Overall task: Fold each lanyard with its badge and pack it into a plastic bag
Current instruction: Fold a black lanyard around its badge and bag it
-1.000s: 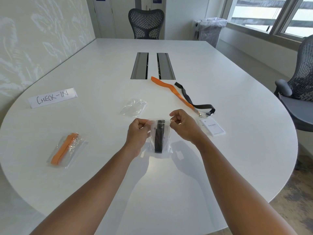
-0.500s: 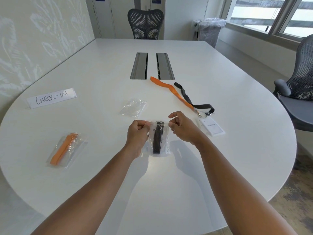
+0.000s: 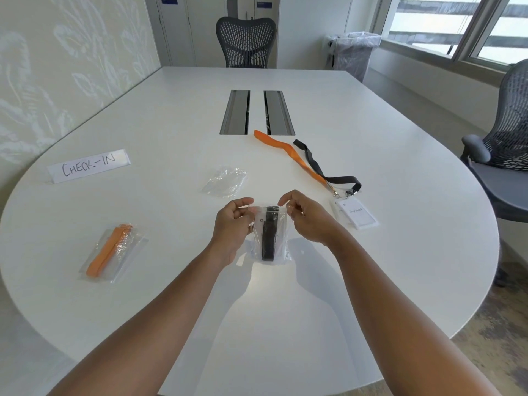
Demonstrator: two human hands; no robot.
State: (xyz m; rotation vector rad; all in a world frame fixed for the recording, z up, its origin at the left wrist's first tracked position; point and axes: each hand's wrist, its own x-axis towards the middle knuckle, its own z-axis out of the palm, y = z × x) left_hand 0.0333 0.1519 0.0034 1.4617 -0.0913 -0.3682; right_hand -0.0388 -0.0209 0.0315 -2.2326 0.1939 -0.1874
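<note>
A clear plastic bag [image 3: 281,224] with a folded black lanyard [image 3: 269,235] and a white badge inside lies on the white table [image 3: 171,115] in front of me. My left hand [image 3: 233,222] pinches the bag's top left corner. My right hand [image 3: 305,217] pinches the top right corner. Further right lie a loose orange lanyard [image 3: 288,151] and a loose black lanyard [image 3: 320,170], clipped to white badges [image 3: 357,217]. A packed bag with an orange lanyard [image 3: 110,250] rests at the left. An empty crumpled bag [image 3: 225,181] lies beyond my hands.
A paper sign reading CHECK-IN [image 3: 88,165] stands at the left. Two metal cable hatches [image 3: 257,112] sit in the table's middle. Mesh chairs stand at the far end [image 3: 245,41] and at the right [image 3: 503,144]. A lined bin [image 3: 353,52] is by the window.
Both hands have slid slightly along the bag's top edge and their fingers have loosened a little; the bag stays flat in the same spot.
</note>
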